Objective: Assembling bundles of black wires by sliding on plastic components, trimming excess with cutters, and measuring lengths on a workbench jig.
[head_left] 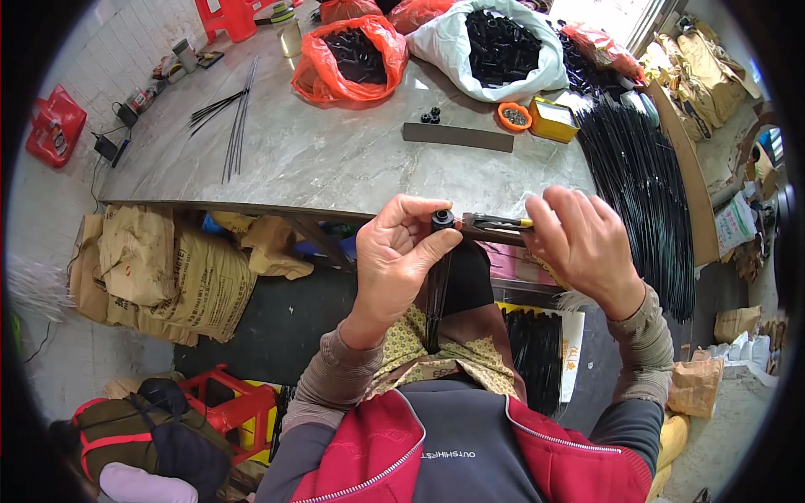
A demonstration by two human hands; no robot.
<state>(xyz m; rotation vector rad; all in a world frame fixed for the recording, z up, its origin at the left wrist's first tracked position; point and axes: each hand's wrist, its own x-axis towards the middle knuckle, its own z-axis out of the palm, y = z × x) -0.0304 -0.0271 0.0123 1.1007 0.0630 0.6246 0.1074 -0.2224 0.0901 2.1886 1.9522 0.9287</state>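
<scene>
In front of my body, by the table's near edge, my left hand (390, 256) is closed round a black round fitting (442, 219) with a hole in its top. Below it, long thin black rods (436, 293) hang toward my lap, apparently attached to it. My right hand (579, 239) is closed on a slim dark hand tool (495, 224) with metal edges and a bit of yellow. The tool's tip points left and reaches the side of the fitting, or very near it. Its exact kind is unclear, because my fingers cover its rear part.
On the grey table (327, 159) are a red bag (306, 80) and a white bag (440, 50) of black parts, a dark flat strip (457, 137), an orange bowl (514, 126) and a yellow box (552, 130). Black rods (641, 184) are heaped right. A red stool (243, 411) stands lower left.
</scene>
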